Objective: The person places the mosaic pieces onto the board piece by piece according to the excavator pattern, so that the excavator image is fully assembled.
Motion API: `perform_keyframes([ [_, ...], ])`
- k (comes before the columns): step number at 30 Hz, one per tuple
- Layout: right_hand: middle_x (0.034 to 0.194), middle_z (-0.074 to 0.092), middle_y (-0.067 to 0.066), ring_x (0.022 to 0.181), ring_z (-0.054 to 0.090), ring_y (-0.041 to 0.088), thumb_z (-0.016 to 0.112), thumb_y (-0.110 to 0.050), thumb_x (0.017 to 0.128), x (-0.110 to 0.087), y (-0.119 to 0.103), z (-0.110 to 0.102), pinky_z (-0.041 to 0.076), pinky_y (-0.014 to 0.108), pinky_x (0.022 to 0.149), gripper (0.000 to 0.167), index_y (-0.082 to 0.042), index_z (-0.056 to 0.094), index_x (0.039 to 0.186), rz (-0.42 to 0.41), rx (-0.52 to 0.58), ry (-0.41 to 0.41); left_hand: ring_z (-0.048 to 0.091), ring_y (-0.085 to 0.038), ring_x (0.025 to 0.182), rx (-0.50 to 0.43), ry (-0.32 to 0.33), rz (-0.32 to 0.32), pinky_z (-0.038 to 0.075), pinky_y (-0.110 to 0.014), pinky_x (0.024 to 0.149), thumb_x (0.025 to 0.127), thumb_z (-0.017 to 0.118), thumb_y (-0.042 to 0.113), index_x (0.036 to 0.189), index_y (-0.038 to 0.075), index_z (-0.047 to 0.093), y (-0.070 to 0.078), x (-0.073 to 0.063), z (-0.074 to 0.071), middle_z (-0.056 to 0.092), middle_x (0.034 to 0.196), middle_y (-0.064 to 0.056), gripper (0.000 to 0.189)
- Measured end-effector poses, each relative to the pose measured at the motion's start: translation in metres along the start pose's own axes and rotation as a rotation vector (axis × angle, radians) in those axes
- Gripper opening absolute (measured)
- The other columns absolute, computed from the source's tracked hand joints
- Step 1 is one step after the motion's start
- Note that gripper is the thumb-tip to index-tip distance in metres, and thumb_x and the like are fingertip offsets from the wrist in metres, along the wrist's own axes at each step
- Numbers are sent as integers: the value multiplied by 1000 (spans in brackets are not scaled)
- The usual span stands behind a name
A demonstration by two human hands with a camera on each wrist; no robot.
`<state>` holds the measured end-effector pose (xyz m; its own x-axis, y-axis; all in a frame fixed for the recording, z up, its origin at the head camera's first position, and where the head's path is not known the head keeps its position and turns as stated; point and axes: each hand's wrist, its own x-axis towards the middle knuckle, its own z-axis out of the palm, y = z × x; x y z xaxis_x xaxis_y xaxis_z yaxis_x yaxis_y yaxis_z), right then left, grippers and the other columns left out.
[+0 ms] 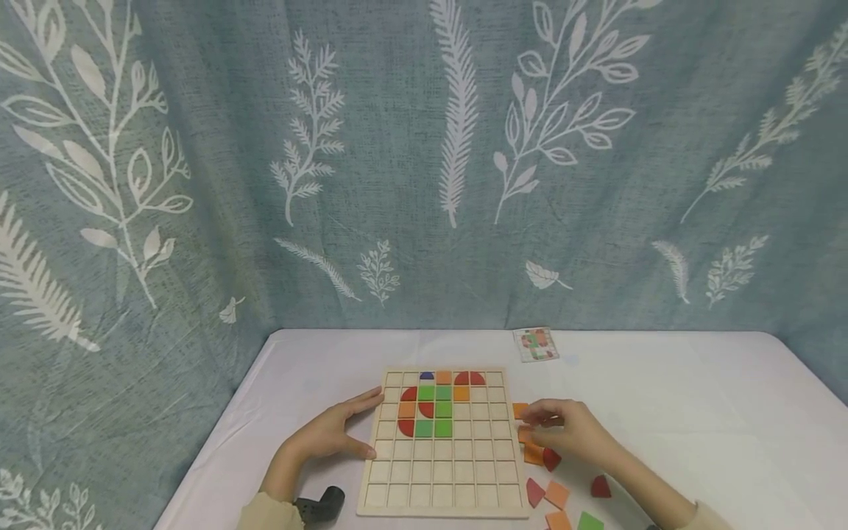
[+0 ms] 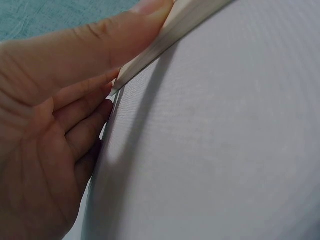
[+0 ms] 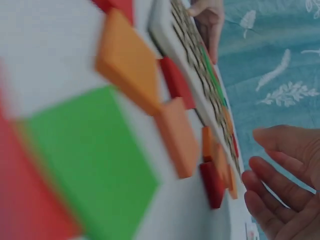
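A wooden grid board [image 1: 442, 471] lies on the white table, with coloured tiles in several cells of its upper rows. Against its left edge rests my left hand [image 1: 331, 433], thumb and fingers spread; in the left wrist view the thumb [image 2: 100, 47] touches the board's rim. My right hand [image 1: 571, 428] is just right of the board, over a cluster of orange tiles [image 1: 533, 454]. In the right wrist view, thumb and fingers are apart and loosely bent, and no tile shows between them. A red quarter-round tile [image 1: 551, 459] lies beside the orange ones.
A small pattern card [image 1: 537, 344] lies behind the board. Loose pieces, among them a green tile [image 1: 589, 521] and a red piece [image 1: 601, 486], lie at the front right. A black object [image 1: 323, 506] is near my left forearm. A patterned curtain [image 1: 397, 184] hangs behind.
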<state>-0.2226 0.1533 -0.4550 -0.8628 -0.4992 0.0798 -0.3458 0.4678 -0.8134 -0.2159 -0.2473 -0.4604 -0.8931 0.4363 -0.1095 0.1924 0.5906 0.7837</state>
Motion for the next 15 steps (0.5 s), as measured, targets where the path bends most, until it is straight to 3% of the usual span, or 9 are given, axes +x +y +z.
perform_keyframes([
  [9,98,69,-6,94,62,12,71,-25,81,-15,5,9,53,27,81,23,-13,68,100,-5,-95,64,15,-44,137,-13,-4,10,13,-59,109,60,83,27,138,0,39,0,-1,-1,24,150,-19,94],
  [15,91,69,-9,91,64,12,71,-14,79,-12,7,15,54,26,78,14,-14,72,93,-45,-225,122,14,-44,137,-26,-7,17,13,-60,109,60,83,27,138,0,38,-1,0,0,24,150,-19,94],
])
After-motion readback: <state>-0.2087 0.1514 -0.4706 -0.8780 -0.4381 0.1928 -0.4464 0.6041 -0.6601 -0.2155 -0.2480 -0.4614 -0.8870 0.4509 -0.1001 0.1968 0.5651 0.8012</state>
